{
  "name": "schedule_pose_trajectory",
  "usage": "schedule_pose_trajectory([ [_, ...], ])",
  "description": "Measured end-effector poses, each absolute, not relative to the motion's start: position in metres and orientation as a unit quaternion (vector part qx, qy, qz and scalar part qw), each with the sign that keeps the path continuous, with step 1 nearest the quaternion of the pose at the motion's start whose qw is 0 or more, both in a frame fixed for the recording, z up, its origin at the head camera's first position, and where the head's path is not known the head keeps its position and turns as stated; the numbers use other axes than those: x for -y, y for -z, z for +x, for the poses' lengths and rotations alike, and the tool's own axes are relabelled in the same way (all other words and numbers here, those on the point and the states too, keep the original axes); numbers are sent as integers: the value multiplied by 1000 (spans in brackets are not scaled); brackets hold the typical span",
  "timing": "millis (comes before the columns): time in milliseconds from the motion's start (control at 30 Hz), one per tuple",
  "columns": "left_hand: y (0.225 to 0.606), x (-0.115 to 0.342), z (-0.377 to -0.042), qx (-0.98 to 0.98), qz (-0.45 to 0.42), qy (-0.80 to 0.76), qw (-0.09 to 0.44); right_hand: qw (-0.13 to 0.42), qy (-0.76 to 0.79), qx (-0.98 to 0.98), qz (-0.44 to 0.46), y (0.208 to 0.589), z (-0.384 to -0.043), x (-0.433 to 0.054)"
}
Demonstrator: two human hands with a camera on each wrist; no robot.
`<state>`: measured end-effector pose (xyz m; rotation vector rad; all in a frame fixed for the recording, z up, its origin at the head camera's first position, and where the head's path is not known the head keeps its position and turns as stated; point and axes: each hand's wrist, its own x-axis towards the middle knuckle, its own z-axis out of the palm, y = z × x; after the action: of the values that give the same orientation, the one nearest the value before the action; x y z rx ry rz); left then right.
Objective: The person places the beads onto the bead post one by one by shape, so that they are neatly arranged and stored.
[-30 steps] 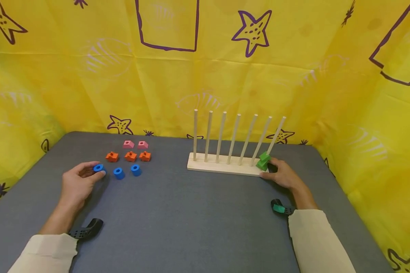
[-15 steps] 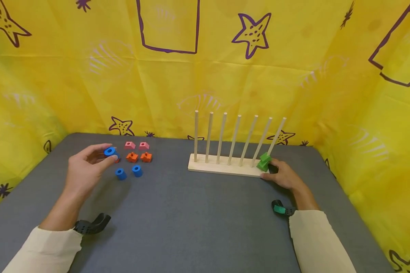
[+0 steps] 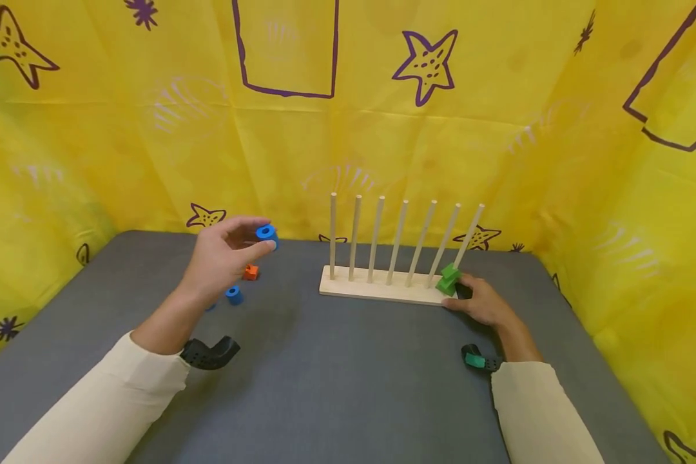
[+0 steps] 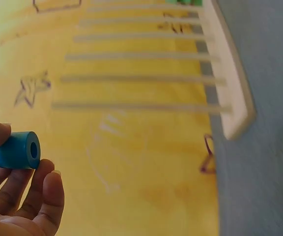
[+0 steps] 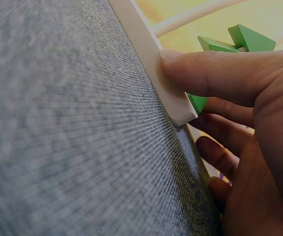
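My left hand (image 3: 216, 259) pinches a blue cylindrical bead (image 3: 267, 237) between thumb and fingers, up in the air left of the peg stand. Its centre hole faces up in the head view, and the left wrist view also shows the bead (image 4: 16, 151). At the right end of the wooden peg stand (image 3: 377, 292), my right hand (image 3: 484, 301) grips the base, thumb on the front edge. Several upright pegs (image 3: 355, 238) rise from that base. Green angular blocks (image 3: 448, 280) sit on the rightmost peg, beside the right hand's fingers.
On the grey table (image 3: 348, 380), near the left forearm, lie an orange block (image 3: 251, 272) and a blue bead (image 3: 234, 296). Another blue bead (image 3: 210, 307) is mostly hidden by the wrist. A yellow patterned cloth (image 3: 301, 148) hangs behind and at both sides.
My left hand has lifted the blue bead off the table and carried it right and upward, now covering the pink pieces and some orange ones. The right hand stays on the stand.
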<state>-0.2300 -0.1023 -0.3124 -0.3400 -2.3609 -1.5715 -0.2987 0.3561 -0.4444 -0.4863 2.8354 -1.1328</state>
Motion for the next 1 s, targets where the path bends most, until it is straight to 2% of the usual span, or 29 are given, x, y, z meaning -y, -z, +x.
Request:
schedule_pose_trajectory([
  [467,267,6,-259,772,-250,577,92,27,376,-913,-155,445,-301,-359],
  [733,261,-44,-278,746,-245,615,72,22,369,-916,-155,446,-301,-359],
  [1000,261,-82,-295,745,-237,618,83,18,370,-915,-160,445,-301,-359],
])
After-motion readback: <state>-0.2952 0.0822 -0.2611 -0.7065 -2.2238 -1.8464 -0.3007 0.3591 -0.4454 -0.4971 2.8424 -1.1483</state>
